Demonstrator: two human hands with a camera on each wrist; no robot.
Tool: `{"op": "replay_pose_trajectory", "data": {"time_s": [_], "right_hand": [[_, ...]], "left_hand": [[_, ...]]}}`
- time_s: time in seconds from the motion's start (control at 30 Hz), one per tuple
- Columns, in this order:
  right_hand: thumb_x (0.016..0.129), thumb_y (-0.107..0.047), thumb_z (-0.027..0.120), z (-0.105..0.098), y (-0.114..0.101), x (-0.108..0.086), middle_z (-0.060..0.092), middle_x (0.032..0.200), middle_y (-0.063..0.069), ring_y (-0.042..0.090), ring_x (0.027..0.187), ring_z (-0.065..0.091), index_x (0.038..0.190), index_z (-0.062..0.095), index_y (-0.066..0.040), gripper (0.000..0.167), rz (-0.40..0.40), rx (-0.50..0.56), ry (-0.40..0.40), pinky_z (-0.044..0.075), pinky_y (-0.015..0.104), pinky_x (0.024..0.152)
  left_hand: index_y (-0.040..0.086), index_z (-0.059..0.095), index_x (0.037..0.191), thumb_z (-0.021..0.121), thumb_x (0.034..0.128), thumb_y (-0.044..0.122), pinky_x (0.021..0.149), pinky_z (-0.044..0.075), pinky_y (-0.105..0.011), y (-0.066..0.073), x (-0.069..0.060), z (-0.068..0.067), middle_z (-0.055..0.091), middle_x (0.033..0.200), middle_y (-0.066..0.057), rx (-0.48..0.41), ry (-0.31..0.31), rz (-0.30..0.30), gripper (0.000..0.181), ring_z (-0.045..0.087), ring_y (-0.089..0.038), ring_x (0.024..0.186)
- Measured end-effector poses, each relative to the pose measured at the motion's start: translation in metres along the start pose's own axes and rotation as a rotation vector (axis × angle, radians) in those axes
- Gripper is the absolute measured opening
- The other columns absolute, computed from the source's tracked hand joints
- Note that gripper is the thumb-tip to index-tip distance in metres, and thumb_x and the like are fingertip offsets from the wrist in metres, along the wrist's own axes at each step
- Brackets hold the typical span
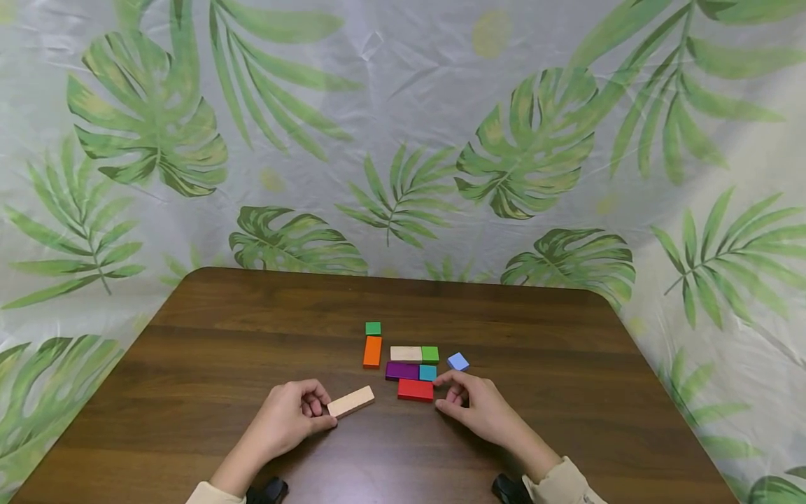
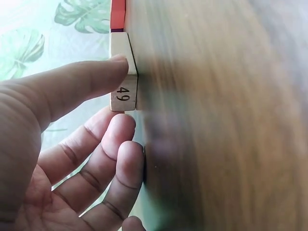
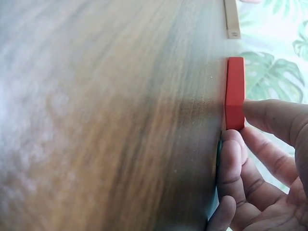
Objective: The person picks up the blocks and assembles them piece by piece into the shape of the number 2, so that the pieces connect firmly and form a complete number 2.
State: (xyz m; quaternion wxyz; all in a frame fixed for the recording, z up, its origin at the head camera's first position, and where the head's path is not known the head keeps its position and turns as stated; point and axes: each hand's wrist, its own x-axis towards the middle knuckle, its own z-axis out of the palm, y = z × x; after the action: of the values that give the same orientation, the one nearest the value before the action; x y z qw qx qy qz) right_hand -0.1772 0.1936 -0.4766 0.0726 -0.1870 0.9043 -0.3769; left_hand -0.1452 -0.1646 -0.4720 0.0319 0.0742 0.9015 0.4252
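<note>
My left hand [image 1: 283,418] pinches the near end of a long plain wooden block [image 1: 351,402] between thumb and forefinger. In the left wrist view, the block's end bears the number 49, and the thumb lies on its side. The right hand [image 1: 481,407] is at the right end of a red block [image 1: 415,390], thumb and forefinger spread at its corners. In the right wrist view, the thumb tip meets the red block's edge; how firmly cannot be told. Behind the red block lie a purple block [image 1: 402,371] and a teal block [image 1: 427,372], side by side.
A shorter wooden block [image 1: 406,354] and a light green block [image 1: 430,354] lie behind the purple one. An orange block [image 1: 372,352] and a green block [image 1: 373,328] stand left. A tilted blue block [image 1: 458,361] lies right, on the brown table [image 1: 189,364].
</note>
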Motion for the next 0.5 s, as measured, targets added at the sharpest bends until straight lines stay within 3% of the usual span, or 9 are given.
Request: {"op": "replay_pose_trajectory", "data": {"time_s": [0.5], "right_hand": [[0.099, -0.025, 0.078, -0.0002, 0.0003, -0.0006, 0.061, 0.082, -0.007, 0.004, 0.074, 0.056, 0.122, 0.073, -0.014, 0.026, 0.018, 0.019, -0.006, 0.047, 0.022, 0.067]], "left_hand": [[0.016, 0.071, 0.086, 0.099, 0.0733, 0.018, 0.063, 0.044, -0.02, -0.0009, -0.0072, 0.002, 0.063, 0.075, 0.005, -0.01, -0.004, -0.022, 0.031, 0.051, -0.004, 0.068]]}}
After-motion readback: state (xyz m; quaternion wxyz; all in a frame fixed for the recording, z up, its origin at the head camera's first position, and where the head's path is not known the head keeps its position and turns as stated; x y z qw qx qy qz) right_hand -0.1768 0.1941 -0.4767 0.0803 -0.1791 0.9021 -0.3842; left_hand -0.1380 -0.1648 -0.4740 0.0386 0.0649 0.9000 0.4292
